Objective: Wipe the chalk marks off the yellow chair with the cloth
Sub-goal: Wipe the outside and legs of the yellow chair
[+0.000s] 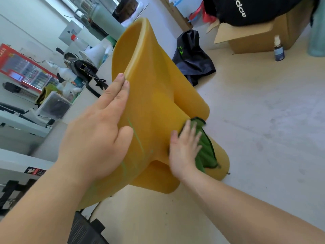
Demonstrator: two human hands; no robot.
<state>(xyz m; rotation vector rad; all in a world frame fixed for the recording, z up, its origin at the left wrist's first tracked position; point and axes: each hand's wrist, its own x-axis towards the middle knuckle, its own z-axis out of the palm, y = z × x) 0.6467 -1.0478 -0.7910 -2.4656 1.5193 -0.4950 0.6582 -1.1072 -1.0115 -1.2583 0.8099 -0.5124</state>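
the chair [154,95] is tilted and steadied by the left hand [98,131], laid flat, fingers together. under the right hand [184,152], fingers spread, the cloth [205,148] is pressed at the chair's lower right edge. firm strokes are needed toward the green marks [135,134] by the left thumb.

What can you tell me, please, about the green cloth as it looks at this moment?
The green cloth looks like soft, ribbed fabric, perhaps microfibre, with a dark stitched border. It is crumpled, not spread flat. The right hand presses it with straight, spread fingers against the yellow chair, low on its curved plastic side. Most of it bunches beyond the fingertips, and a fold hangs past the palm's outer edge. Only that hand and the chair touch it; its edges are slightly blurred.
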